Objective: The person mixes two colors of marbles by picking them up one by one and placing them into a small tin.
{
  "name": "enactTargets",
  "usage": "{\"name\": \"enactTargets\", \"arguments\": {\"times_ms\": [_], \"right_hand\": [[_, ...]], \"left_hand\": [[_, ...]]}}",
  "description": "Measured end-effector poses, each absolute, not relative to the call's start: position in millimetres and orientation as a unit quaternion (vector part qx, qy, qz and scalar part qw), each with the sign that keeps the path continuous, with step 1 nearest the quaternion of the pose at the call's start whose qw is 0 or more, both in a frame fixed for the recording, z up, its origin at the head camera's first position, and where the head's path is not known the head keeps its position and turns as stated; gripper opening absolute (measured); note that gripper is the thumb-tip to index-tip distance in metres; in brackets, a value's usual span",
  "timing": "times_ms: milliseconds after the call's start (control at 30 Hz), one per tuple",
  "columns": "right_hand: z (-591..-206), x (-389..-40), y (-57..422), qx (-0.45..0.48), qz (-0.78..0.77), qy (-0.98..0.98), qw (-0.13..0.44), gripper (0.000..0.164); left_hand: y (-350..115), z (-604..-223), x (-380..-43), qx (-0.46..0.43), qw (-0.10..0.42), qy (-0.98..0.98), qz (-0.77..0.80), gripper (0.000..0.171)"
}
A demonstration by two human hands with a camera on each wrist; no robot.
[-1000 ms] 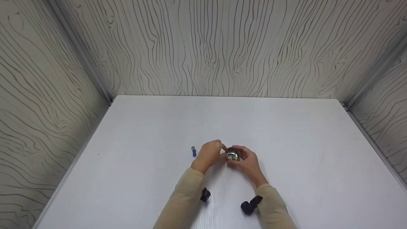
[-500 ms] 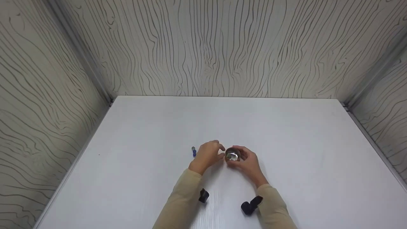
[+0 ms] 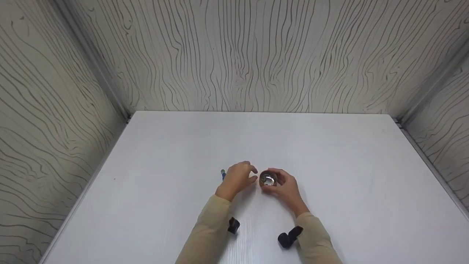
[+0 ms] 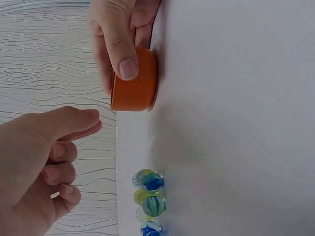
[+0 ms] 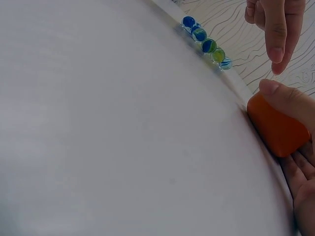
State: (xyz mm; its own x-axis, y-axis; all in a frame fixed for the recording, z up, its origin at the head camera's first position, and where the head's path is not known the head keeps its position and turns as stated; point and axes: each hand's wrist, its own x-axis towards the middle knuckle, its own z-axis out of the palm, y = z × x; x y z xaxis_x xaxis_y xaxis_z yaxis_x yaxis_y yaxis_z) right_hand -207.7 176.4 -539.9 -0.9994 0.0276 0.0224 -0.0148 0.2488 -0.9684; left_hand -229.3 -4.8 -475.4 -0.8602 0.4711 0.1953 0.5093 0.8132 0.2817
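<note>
My right hand point(image 3: 287, 189) holds a small round cup point(image 3: 268, 179) upright on the white table. The cup is orange outside, as the left wrist view shows, and shiny silvery inside. Its thumb point(image 4: 124, 61) lies across the cup's side. My left hand point(image 3: 237, 178) hovers just left of the cup, apart from it. Thumb and forefinger stretch toward the cup, the other fingers are loosely curled, and nothing shows between them. Several glass marbles point(image 4: 153, 205), blue, green and yellow, lie clustered on the table. In the head view the left hand partly hides these marbles point(image 3: 223, 172).
The white table point(image 3: 348, 165) stretches around both hands. Wood-grain patterned walls point(image 3: 234, 55) stand behind it and at both sides. Black wrist cameras point(image 3: 287, 237) sit under the forearms.
My left hand has drawn back leftward from the cup, its fingertips spreading slightly apart, and now covers more of the marbles. A greenish spot inside the cup has shifted. My right hand stays put.
</note>
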Motion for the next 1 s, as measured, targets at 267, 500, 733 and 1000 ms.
{"name": "enactTargets", "arguments": {"times_ms": [267,500,733,1000], "right_hand": [[-538,-208,176,-0.004,0.613,-0.79,0.017,0.058],[-536,-208,175,-0.001,0.609,-0.793,0.012,0.062],[-538,-207,176,-0.005,0.603,-0.797,0.016,0.062],[-538,-207,176,-0.002,0.601,-0.799,0.016,0.062]], "left_hand": [[-8,-475,-230,-0.24,0.044,-0.955,-0.168,0.017],[-11,-475,-229,-0.231,0.043,-0.956,-0.175,0.017],[-13,-477,-228,-0.231,0.047,-0.957,-0.171,0.016],[-16,-479,-228,-0.22,0.04,-0.962,-0.156,0.016]]}}
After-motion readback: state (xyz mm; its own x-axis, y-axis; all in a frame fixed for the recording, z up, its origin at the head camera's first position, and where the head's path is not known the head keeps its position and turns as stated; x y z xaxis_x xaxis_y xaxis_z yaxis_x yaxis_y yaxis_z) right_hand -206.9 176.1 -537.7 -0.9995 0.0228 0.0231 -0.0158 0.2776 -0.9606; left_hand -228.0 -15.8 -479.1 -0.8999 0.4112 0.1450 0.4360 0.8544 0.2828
